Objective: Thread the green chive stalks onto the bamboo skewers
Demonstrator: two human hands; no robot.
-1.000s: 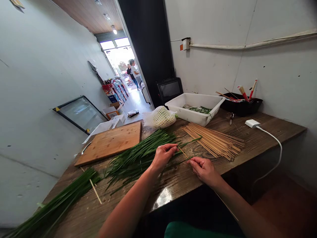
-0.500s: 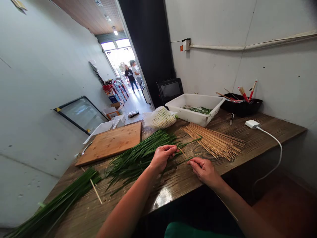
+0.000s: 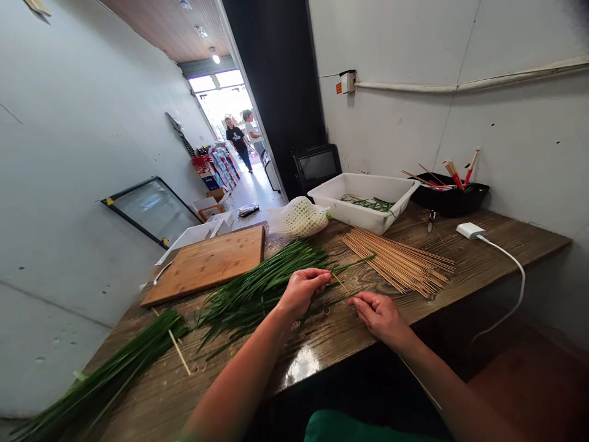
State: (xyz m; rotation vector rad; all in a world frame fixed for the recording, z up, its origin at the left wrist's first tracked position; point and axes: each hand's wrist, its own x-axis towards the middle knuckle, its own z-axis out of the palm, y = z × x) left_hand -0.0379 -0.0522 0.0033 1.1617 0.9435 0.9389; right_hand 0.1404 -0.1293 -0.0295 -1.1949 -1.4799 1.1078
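My right hand (image 3: 381, 314) is closed in a pinch on a bamboo skewer (image 3: 341, 284). The skewer's tip reaches up to my left hand, and its other end shows below my right forearm. With thumb and forefinger pressed together, my left hand (image 3: 304, 290) grips a green garlic chive (image 3: 354, 264) at the tip; how far the skewer passes through is too small to tell. Under and behind my left hand lies a loose pile of garlic chives (image 3: 271, 267). Just beyond my right hand, many bamboo skewers (image 3: 398, 261) are spread on the wooden table (image 3: 497, 245).
A wooden cutting board (image 3: 207, 264) and another chive bunch (image 3: 124, 368) lie left. Behind are a netted bag (image 3: 298, 218), a white tub (image 3: 354, 215) holding chives, and a black tray (image 3: 453, 199). A white charger (image 3: 470, 231) trails its cable at right. Two people stand by the doorway.
My hands, the skewer and the chive hold nearly the same places. In the doorway, the person in black has shifted slightly left.
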